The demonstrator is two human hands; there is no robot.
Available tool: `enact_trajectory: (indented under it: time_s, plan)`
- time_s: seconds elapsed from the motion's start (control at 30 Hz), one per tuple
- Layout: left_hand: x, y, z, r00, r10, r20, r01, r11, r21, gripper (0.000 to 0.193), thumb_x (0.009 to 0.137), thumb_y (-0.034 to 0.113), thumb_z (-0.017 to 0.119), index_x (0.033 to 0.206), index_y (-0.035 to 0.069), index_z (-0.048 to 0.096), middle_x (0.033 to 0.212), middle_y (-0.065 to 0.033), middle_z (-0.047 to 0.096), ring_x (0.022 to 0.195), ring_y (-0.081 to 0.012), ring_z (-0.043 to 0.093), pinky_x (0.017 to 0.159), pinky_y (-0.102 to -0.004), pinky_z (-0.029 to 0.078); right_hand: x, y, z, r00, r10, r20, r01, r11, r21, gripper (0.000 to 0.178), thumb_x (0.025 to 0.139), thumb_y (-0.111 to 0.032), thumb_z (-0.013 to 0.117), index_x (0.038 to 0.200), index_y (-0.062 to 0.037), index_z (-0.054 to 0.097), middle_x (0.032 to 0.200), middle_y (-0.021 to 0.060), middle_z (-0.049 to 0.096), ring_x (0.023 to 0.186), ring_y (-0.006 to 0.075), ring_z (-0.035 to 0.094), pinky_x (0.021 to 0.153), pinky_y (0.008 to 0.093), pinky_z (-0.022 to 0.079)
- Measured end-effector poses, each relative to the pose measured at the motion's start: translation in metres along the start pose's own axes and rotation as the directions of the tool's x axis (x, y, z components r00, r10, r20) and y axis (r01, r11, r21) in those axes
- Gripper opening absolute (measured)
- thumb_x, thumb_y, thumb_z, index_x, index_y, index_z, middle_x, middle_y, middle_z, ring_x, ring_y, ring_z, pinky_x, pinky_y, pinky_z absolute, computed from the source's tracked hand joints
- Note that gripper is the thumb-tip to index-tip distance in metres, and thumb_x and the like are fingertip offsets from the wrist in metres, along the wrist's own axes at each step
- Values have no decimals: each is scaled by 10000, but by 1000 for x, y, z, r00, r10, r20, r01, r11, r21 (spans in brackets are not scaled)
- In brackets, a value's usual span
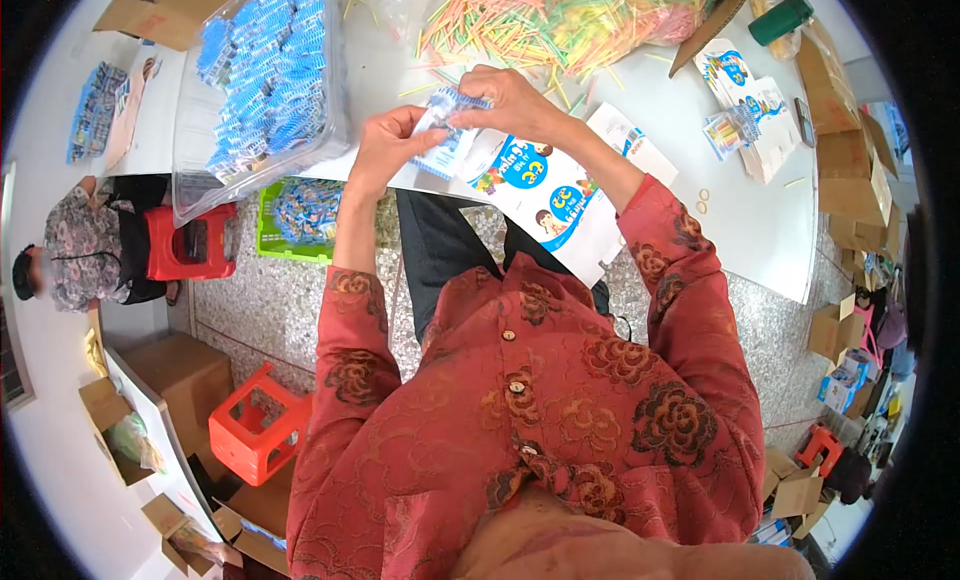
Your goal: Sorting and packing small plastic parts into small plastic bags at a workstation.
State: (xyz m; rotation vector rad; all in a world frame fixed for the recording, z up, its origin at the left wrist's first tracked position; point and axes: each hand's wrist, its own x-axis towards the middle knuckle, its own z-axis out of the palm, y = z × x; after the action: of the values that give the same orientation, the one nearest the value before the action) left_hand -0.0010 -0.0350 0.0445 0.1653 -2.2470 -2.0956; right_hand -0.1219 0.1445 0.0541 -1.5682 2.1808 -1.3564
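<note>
Over the table's near edge I hold a small blue-and-white plastic packet (437, 158) between both hands. My left hand (388, 148) pinches its lower side with thumb and fingers. My right hand (508, 102) grips its upper right corner, fingers curled. Under my right forearm lies a flat printed carton (570, 220), white and blue, jutting past the table edge. To the left, a clear plastic bin (335, 110) holds a heap of blue packets (270, 80). Beyond my hands spreads a pile of thin pink, yellow and green sticks (540, 25), partly inside a clear bag.
More flat cartons (770, 145) with a filled packet (732, 130) lie right, near a green cylinder (780, 20) and two rubber bands (703, 200). Below the table stands a green crate (265, 220) of packets. Red stools (258, 425) and a seated person (85, 245) are at left.
</note>
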Motion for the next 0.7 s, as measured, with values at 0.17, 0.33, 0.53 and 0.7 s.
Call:
enact_trajectory:
  time_s: [0.17, 0.33, 0.53, 0.7]
  plan:
    - [-17, 18, 19, 983, -82, 164, 69, 994, 84, 136, 788, 93, 708, 866, -15, 680, 759, 12, 648, 671, -19, 530, 586, -187, 418, -12, -36, -25, 982, -89, 167, 86, 996, 26, 260, 741, -198, 710, 837, 14, 595, 821, 83, 561, 823, 221, 529, 734, 325, 427]
    - [-36, 23, 44, 993, 91, -77, -76, 980, 185, 175, 755, 119, 741, 678, 16, 622, 620, 53, 545, 594, -14, 411, 509, -202, 326, -24, -57, -38, 991, -67, 116, 73, 996, -42, 258, 726, -169, 719, 856, 12, 590, 869, 83, 568, 827, 224, 538, 732, 326, 432]
    - [-48, 32, 66, 965, 165, -202, -155, 986, 68, 198, 739, 90, 741, 641, 27, 581, 579, 64, 489, 568, -15, 380, 492, -205, 300, -40, -77, -43, 999, 34, -11, -31, 987, 159, 287, 718, -150, 729, 943, -14, 616, 879, 57, 586, 816, 170, 558, 704, 317, 439]
    - [-51, 22, 74, 957, 188, -221, -171, 981, 95, 152, 745, 53, 728, 677, 27, 594, 624, 64, 506, 598, -14, 402, 520, -197, 323, -46, -80, -49, 980, 174, 96, -186, 973, 140, 256, 735, -144, 719, 915, -3, 605, 787, 57, 575, 777, 173, 551, 659, 318, 434]
